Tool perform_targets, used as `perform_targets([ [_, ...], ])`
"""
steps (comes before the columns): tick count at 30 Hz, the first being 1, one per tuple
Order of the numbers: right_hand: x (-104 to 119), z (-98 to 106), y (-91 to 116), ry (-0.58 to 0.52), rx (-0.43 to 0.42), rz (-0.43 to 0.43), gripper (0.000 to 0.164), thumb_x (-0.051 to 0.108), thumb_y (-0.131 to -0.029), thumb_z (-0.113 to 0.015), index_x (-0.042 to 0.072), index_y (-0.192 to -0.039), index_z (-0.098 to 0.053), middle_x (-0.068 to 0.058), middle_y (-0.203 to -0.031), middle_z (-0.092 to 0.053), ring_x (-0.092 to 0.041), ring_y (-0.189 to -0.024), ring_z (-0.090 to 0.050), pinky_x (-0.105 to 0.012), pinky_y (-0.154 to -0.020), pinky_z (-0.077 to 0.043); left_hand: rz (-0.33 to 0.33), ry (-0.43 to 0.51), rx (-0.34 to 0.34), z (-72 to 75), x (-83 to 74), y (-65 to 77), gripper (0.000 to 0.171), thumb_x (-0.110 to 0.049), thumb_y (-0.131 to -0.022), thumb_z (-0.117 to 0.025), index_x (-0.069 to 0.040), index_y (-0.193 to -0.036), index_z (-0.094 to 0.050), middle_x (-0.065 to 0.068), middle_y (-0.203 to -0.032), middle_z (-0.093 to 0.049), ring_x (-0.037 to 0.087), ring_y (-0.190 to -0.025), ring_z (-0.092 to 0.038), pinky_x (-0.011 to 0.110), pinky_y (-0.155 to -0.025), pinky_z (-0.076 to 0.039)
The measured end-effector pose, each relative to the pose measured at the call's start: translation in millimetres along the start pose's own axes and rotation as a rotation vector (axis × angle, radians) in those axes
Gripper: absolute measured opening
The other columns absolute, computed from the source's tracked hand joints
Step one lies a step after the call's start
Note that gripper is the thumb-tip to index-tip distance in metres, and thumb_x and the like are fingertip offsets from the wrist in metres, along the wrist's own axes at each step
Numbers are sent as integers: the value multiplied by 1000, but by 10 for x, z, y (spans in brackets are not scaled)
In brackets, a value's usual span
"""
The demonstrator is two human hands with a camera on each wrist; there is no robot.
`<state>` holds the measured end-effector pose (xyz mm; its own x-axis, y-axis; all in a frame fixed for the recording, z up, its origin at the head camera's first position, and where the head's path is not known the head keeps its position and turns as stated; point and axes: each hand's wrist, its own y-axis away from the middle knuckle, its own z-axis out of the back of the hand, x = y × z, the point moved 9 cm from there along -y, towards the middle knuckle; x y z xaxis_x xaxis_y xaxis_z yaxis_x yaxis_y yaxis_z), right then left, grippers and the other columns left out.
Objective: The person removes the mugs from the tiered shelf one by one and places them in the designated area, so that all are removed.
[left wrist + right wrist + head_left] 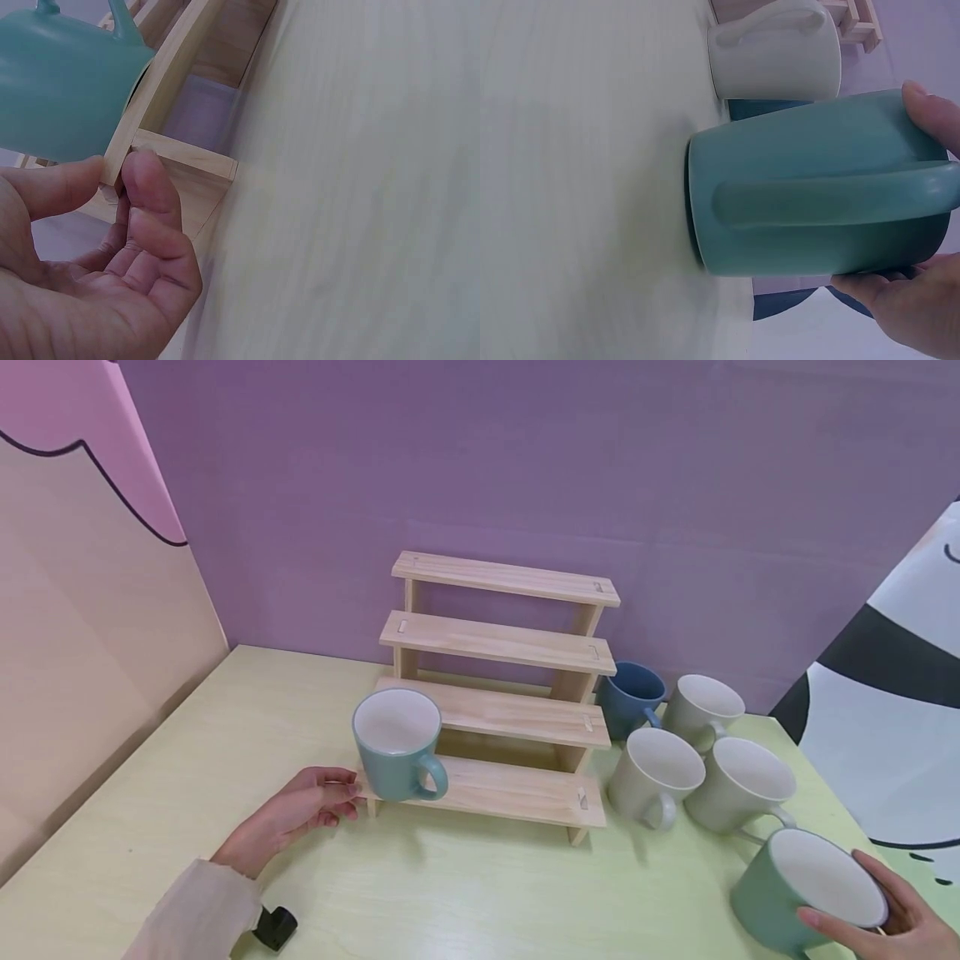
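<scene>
My left hand (303, 808) pinches the left end of the lowest board of a stepped wooden rack (502, 789), thumb above and fingers beneath. On that board's left end stands a blue-green mug (396, 758), its handle toward the front right. The left wrist view shows the thumb tip close to this mug's base. At the lower right, my right hand (911, 917) grips a green mug (776, 893) near its rim, thumb on one side and fingers on the other. In the right wrist view that mug's base is right at the table surface, handle facing the camera.
Right of the rack, three off-white mugs (656, 768) and a dark blue mug (628, 700) stand grouped on the pale table (465, 893). A purple backdrop (525, 460) rises close behind the rack. A black object (275, 928) shows at the left sleeve.
</scene>
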<state>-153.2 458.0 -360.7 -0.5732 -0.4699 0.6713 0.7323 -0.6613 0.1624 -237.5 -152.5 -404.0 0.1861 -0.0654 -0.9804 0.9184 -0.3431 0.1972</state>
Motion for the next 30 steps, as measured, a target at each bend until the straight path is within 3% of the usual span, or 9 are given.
perform_targets([
  [2,-1,1,-5,0,-2,-2,104,42,-77,-76,18,-154,-10,-21,-150,-30,-24,-102,-46,-15,-65,-37,-1,5,3,-1,3,6,22,-14,-95,-53,3,-109,-51,-3,-86,-66,7,-73,-60,20,-62,-44],
  [7,-41,1,-61,-10,3,12,107,41,-74,-79,21,-154,-10,-18,-146,-34,-6,-90,-48,-10,-61,-38,2,0,0,6,13,7,23,-15,-96,-53,3,-109,-51,-2,-86,-66,8,-74,-60,21,-62,-44],
  [12,-85,0,-96,-38,18,33,108,37,-73,-81,23,-153,-11,-5,-131,-43,9,-78,-44,-7,-56,-36,5,-18,-7,3,14,-1,25,-16,-96,-54,3,-110,-50,-2,-86,-66,9,-75,-59,21,-63,-43],
  [16,-77,-11,-108,-18,49,59,109,34,-74,-81,18,-154,-9,-13,-135,-41,18,-65,-33,-8,-55,-38,3,-15,-4,-6,9,-3,23,-16,-96,-53,2,-109,-50,-2,-86,-66,9,-75,-59,21,-63,-43],
  [18,-86,-18,-116,3,61,56,110,34,-74,-81,15,-154,-8,-21,-142,-35,12,-69,-38,-10,-54,-38,5,-10,-2,-6,8,-3,21,-15,-95,-53,1,-108,-51,-2,-86,-66,9,-74,-59,21,-63,-43],
  [21,-66,-34,-119,46,97,68,111,36,-76,-79,8,-153,-3,-28,-145,-28,-13,-89,-53,-11,-53,-37,5,-5,-2,-6,1,-1,20,-15,-95,-54,0,-107,-52,-2,-85,-66,8,-74,-59,21,-63,-43],
  [24,-31,-41,-113,99,129,83,112,38,-78,-77,4,-151,1,-31,-144,-26,-40,-108,-45,-12,-52,-36,7,-6,-7,-4,-5,3,21,-15,-95,-54,1,-108,-51,-2,-86,-67,8,-74,-60,21,-63,-43],
  [27,-22,-44,-103,131,151,83,114,38,-78,-77,1,-150,4,-34,-143,-22,-46,-114,-39,-21,-63,-44,7,-11,-10,-3,-8,7,24,-15,-95,-54,3,-110,-51,-2,-86,-67,8,-75,-60,21,-63,-43],
  [30,-20,-48,-96,152,164,90,117,37,-77,-78,-2,-149,6,-35,-145,-18,-47,-118,-36,-42,-82,-47,7,-8,-5,-6,-6,10,24,-15,-95,-54,3,-111,-51,-2,-86,-67,8,-74,-59,21,-63,-43],
])
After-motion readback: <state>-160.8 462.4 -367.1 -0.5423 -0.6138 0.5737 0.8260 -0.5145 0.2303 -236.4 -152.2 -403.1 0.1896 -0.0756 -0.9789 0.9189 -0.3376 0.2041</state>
